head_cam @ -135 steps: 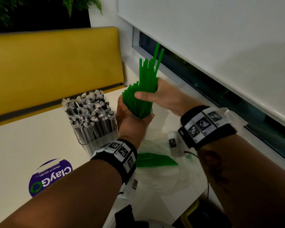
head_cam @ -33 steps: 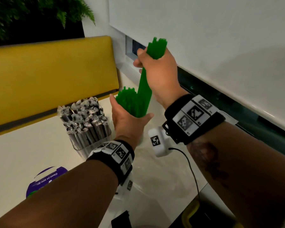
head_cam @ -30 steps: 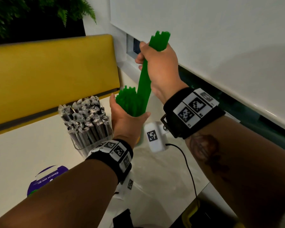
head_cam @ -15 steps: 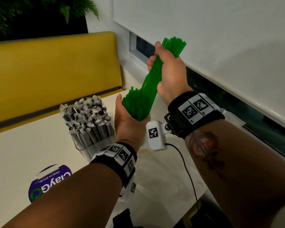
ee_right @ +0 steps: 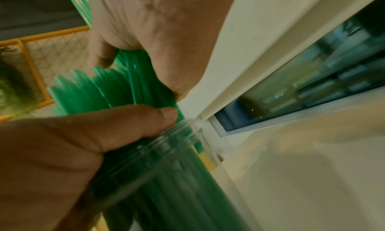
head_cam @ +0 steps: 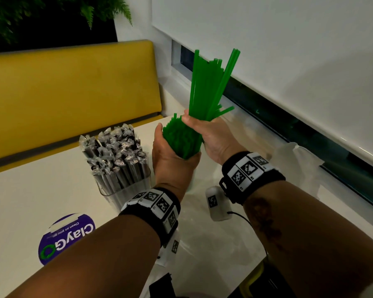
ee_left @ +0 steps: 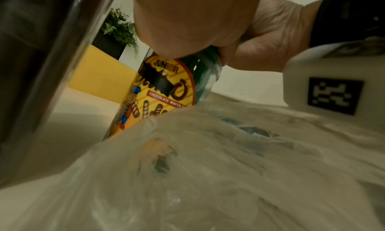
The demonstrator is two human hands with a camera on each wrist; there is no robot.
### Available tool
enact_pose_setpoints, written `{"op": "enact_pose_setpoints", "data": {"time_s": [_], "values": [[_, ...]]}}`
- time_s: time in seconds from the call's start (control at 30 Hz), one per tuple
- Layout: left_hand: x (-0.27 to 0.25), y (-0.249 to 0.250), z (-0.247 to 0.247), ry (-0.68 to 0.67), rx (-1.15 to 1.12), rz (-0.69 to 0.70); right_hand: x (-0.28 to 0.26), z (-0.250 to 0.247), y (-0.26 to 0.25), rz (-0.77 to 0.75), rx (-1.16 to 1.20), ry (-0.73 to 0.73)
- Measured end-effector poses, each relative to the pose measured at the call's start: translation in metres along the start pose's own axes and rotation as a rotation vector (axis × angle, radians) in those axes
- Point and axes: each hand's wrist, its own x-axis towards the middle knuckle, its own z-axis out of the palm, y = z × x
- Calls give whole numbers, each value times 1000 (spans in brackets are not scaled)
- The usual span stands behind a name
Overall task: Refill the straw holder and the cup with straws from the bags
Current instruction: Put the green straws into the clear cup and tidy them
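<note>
The green straws are thin, smooth plastic tubes, and they stand in two lots at the mouth of a clear plastic jar with a yellow wafer-stick label. One lot already sits in the jar, its cut ends level and packed tight. The other stands much taller and fans out at the top. The right hand is clamped round the foot of this tall lot, thumb across the front, just above the jar's ribbed rim. The left hand is wrapped round the jar's neck and the short straws, fingers and thumb curled.

Just left of the jar stands a clear straw holder, crammed with dark straws in crinkled clear wrappers. In front of the jar, crumpled see-through bags lie slack on the table, and more thin plastic lies to its right by the window. The table is a smooth cream top; a round purple sticker is stuck to it, well to the left and nearer than the jar. Behind the jar runs a padded yellow bench back with fern leaves above it. To the right, a white roller blind hangs over a dark window strip.
</note>
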Motion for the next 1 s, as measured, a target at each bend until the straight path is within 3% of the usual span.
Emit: {"op": "enact_pose_setpoints", "data": {"time_s": [0.17, 0.37, 0.57, 0.83, 1.0], "values": [[1, 0, -1, -7, -23, 19, 2, -2, -1, -14, -228, 113], [0, -1, 0, -1, -41, 21, 5, -5, -10, -60, -369, 84], [2, -3, 2, 7, -56, 15, 9, -10, -40, 116, -267, -105], [-1, -4, 3, -14, -25, 30, 0, 1, -27, 47, -74, 16], [2, -4, 3, 8, -9, 40, -7, -1, -18, -45, -254, -83]]}}
